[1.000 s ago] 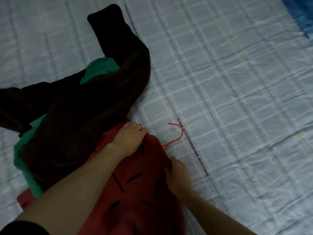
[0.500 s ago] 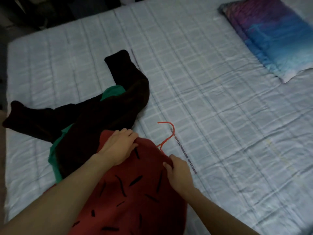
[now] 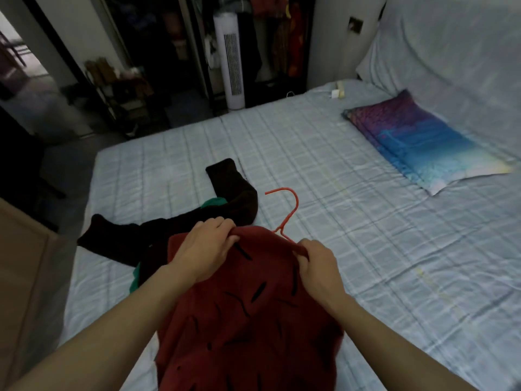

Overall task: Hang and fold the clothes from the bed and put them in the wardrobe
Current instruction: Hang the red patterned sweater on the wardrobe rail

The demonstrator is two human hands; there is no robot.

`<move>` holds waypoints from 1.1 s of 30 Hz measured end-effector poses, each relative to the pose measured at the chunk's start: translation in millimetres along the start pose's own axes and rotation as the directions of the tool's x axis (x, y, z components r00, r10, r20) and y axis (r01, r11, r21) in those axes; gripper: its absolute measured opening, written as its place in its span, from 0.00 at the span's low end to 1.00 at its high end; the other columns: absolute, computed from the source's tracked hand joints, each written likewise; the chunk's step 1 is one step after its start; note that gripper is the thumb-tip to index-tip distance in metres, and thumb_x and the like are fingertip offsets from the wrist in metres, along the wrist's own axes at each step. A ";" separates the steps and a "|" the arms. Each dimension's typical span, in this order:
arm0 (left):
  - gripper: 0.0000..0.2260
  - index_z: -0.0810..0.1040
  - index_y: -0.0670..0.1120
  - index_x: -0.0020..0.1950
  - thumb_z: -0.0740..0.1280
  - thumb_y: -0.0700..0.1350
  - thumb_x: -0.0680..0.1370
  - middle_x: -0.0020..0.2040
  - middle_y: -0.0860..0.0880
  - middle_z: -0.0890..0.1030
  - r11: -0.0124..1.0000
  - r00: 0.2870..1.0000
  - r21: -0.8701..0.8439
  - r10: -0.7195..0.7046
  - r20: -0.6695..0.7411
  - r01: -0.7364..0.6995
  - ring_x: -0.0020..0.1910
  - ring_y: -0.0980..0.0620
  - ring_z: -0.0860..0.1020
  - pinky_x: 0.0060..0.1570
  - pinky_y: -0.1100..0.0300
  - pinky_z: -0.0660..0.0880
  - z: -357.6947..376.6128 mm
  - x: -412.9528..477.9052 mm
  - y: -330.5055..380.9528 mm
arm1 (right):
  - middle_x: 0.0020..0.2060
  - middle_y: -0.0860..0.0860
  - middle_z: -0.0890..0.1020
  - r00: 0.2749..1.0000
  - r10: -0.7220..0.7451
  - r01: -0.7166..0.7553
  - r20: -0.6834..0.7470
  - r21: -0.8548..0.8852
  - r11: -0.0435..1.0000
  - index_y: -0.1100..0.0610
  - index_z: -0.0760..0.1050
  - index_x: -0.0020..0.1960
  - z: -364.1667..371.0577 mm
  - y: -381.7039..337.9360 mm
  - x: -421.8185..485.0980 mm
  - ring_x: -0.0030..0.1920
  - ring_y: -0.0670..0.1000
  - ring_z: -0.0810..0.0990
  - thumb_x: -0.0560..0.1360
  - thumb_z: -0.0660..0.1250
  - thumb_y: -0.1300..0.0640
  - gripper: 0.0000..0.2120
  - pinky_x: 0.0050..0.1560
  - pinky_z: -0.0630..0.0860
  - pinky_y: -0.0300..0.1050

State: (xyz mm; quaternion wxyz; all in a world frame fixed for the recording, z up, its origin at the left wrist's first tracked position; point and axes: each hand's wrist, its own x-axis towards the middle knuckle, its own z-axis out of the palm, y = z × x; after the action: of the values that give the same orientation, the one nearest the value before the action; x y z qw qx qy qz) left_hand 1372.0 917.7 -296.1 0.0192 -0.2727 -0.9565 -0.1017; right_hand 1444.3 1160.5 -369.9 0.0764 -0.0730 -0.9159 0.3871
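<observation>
My bare forearms reach in from the bottom corners of the frame and converge near its centre. My left hand [image 3: 207,248] curls its fingers over the top edge of the red garment [image 3: 248,320] — my right hand [image 3: 318,266], just right of centre, pinches that same edge.

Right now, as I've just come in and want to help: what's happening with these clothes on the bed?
A person is fitting a red garment onto an orange hanger. The left hand grips the fabric at the top, the right hand pinches it beside the hanger's neck, and the hook pokes out above. A black garment and a green garment lie heaped on the bed behind, not yet hung or folded.
</observation>
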 end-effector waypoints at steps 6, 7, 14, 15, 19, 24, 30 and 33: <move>0.08 0.75 0.50 0.55 0.61 0.52 0.81 0.49 0.51 0.77 0.999 0.981 -0.041 -0.004 -0.196 -0.004 0.48 0.50 0.75 0.51 0.54 0.73 -81.3 -30.0 40.7 | 0.38 0.48 0.77 0.978 -0.157 0.164 -0.138 0.044 0.985 0.52 0.76 0.44 -72.7 -56.0 -11.9 0.40 0.49 0.75 0.77 0.64 0.55 0.04 0.43 0.71 0.46; 0.08 0.75 0.50 0.55 0.61 0.52 0.81 0.48 0.52 0.77 0.999 0.974 -0.042 -0.002 -0.225 -0.007 0.47 0.51 0.75 0.51 0.54 0.74 -95.6 -34.3 48.0 | 0.39 0.47 0.77 0.968 -0.183 0.193 -0.169 0.040 0.980 0.51 0.76 0.45 -85.7 -65.3 -13.4 0.41 0.48 0.75 0.77 0.65 0.56 0.03 0.43 0.71 0.46; 0.08 0.76 0.49 0.54 0.62 0.52 0.80 0.47 0.52 0.77 0.997 0.881 -0.031 0.050 -0.471 -0.073 0.46 0.51 0.75 0.49 0.53 0.74 -182.6 -66.6 95.8 | 0.40 0.47 0.77 0.861 -0.316 0.331 -0.399 -0.032 0.943 0.50 0.77 0.45 -173.1 -126.7 -32.5 0.41 0.47 0.75 0.74 0.71 0.52 0.04 0.43 0.70 0.45; 0.08 0.76 0.49 0.54 0.63 0.51 0.80 0.47 0.52 0.78 0.996 0.859 -0.024 0.059 -0.509 -0.083 0.46 0.51 0.75 0.49 0.53 0.74 -192.3 -72.8 101.1 | 0.40 0.47 0.76 0.847 -0.322 0.333 -0.423 -0.049 0.942 0.50 0.77 0.45 -183.7 -134.5 -37.0 0.41 0.48 0.75 0.74 0.71 0.50 0.05 0.43 0.70 0.45; 0.06 0.76 0.47 0.53 0.64 0.47 0.81 0.46 0.49 0.79 0.993 0.751 -0.040 0.060 -0.658 -0.114 0.45 0.49 0.77 0.51 0.51 0.74 -224.4 -97.7 114.8 | 0.35 0.47 0.75 0.801 -0.333 0.309 -0.497 -0.133 0.942 0.52 0.75 0.41 -221.8 -160.2 -56.3 0.38 0.51 0.74 0.73 0.71 0.42 0.14 0.40 0.70 0.49; 0.04 0.76 0.47 0.50 0.65 0.47 0.81 0.42 0.50 0.78 0.980 0.680 -0.175 -0.063 -0.731 -0.097 0.41 0.51 0.76 0.45 0.52 0.74 -243.4 -129.2 109.4 | 0.35 0.50 0.80 0.802 -0.410 0.388 -0.433 -0.144 0.910 0.54 0.77 0.40 -259.0 -175.6 -80.0 0.39 0.52 0.77 0.76 0.70 0.47 0.11 0.43 0.74 0.53; 0.04 0.78 0.47 0.51 0.66 0.46 0.80 0.43 0.51 0.78 0.978 0.663 -0.183 -0.071 -0.745 -0.101 0.42 0.54 0.76 0.46 0.60 0.71 -252.9 -161.4 115.1 | 0.39 0.49 0.82 0.752 -0.569 0.555 -0.333 -0.145 0.819 0.57 0.81 0.45 -270.9 -186.6 -104.9 0.41 0.48 0.78 0.77 0.69 0.59 0.03 0.47 0.74 0.49; 0.03 0.80 0.45 0.50 0.67 0.43 0.80 0.43 0.50 0.78 0.988 0.655 -0.131 -0.048 -0.755 -0.079 0.42 0.52 0.77 0.46 0.56 0.73 -259.2 -174.2 123.9 | 0.39 0.46 0.81 0.714 -0.604 0.608 -0.354 -0.115 0.786 0.55 0.81 0.45 -274.9 -189.1 -107.7 0.41 0.45 0.77 0.77 0.68 0.58 0.05 0.46 0.73 0.45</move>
State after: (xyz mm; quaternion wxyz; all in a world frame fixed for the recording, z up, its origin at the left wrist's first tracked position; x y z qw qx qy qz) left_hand 1580.5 877.3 -35.6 0.3949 -0.2148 -0.8488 -0.2783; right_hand 1589.5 1201.3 -53.4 0.3712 0.1593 -0.8554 0.3241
